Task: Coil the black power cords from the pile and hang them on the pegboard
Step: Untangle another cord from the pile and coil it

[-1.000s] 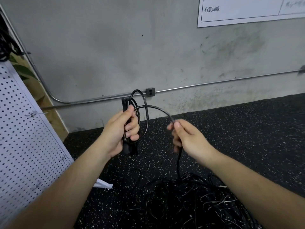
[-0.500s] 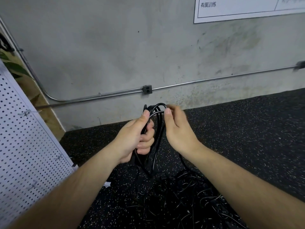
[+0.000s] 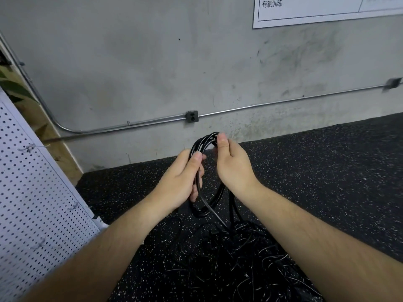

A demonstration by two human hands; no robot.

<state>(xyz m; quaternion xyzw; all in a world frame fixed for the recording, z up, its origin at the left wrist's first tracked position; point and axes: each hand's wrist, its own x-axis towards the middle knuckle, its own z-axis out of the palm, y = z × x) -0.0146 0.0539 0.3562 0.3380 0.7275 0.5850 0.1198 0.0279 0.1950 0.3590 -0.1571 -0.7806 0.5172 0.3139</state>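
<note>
I see the left hand (image 3: 181, 182) gripping the coiled cord (image 3: 204, 144), whose loops stand upright, long axis vertical. The right hand (image 3: 233, 164) pinches the coil's top, above the pile (image 3: 229, 258).

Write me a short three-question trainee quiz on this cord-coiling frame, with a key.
1. True or false: the left hand grips the side of the coiled cord.
2. Where does the right hand touch the coil? A) at its top B) at its bottom C) nowhere
3. Fill in: the cord's loose tail runs down to the ____ of cords on the floor.

Key: 1 true, its fingers wrapped around the strands. 2 A, its thumb and fingers at the top of the loop. 3 pile; the pegboard stands at the left, no coil visible on it.
</note>
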